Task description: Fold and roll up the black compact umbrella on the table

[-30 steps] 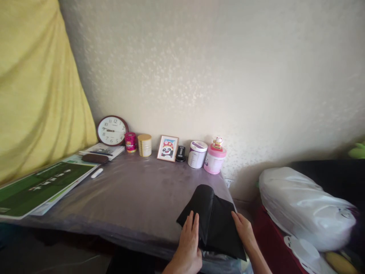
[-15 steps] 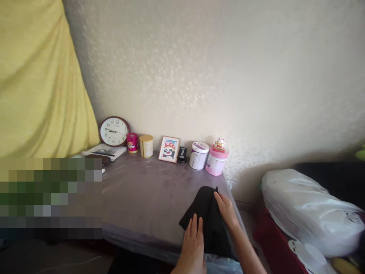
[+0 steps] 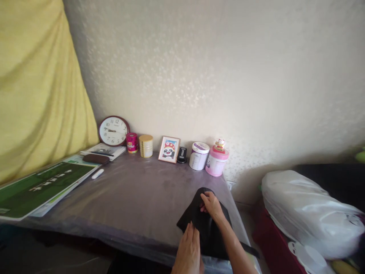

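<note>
A piece of black cloth (image 3: 212, 236) lies on the near right corner of the table, partly folded, with a dark strap (image 3: 250, 249) sticking out on its right. My left hand (image 3: 188, 245) rests at the cloth's left side, its fingers straight and side by side. Over the upper part of the cloth is my right hand (image 3: 211, 205), its fingers curled in and closed on the fabric. What lies under its fingertips is partly hidden. Both forearms cover some of the cloth's near part.
Along the wall stand a clock (image 3: 114, 131), a pink can (image 3: 132, 143), a yellow-lidded can (image 3: 146, 146), a framed panda picture (image 3: 169, 149), a black stapler-like object (image 3: 182, 155) and two tubs (image 3: 199, 156). Green sheets (image 3: 47, 186) lie left. A white plastic bag (image 3: 308, 209) bulges beyond the table.
My right hand has moved left from the cloth's upper right edge onto its middle, fingers now curled. My left hand has shifted slightly left and down. The strap now shows at right.
</note>
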A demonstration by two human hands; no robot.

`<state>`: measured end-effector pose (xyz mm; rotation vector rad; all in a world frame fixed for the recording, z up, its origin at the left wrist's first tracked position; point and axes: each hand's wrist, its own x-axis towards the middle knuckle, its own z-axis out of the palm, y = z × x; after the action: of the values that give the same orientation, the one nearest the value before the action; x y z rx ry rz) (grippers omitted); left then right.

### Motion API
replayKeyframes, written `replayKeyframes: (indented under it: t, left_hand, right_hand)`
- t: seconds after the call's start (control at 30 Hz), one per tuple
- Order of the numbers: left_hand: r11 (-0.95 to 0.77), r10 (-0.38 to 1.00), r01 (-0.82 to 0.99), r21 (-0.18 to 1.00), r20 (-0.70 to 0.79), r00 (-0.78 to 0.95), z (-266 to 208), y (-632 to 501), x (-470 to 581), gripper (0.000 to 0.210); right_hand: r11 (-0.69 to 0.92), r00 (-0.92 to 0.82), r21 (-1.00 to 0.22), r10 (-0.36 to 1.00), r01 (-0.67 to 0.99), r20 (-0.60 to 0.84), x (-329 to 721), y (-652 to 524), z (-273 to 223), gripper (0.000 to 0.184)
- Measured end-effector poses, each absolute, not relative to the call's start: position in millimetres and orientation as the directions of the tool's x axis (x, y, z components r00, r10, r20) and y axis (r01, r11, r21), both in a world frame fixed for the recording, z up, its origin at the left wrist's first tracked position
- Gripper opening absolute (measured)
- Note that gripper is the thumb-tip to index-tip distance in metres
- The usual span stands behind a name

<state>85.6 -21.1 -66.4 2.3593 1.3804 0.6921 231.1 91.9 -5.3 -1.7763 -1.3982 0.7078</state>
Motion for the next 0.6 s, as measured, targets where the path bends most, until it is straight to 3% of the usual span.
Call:
replayKeyframes:
  t: [0.17,0.3,0.43,0.6]
  left_hand:
    - [-0.531,0.837,0.721,0.446,0.41,0.363,-57.4,-26.5,78.3,0.05]
    - [-0.639,0.752,0.688,0.344,0.468,0.465,-27.7,-22.4,85.2,0.048]
    - [-0.706,0.704,0.643,0.297,0.386,0.596,-19.1,-15.5,88.1,0.056]
    - [-0.628,0.777,0.684,0.371,0.268,0.569,-39.0,-13.0,85.7,0.082]
  right_hand:
    - [-0.077,0.113,-0.828,0.993,0.555,-0.017,222.7,85.4,2.9,0.021]
    - [0.003,0.041,-0.778,0.998,0.629,0.038,221.5,76.2,10.8,0.022]
    - [0.036,0.002,-0.754,0.999,0.656,0.05,221.0,69.6,14.3,0.024]
    - [0.107,-0.078,-0.714,0.994,0.692,0.074,217.3,59.8,17.7,0.024]
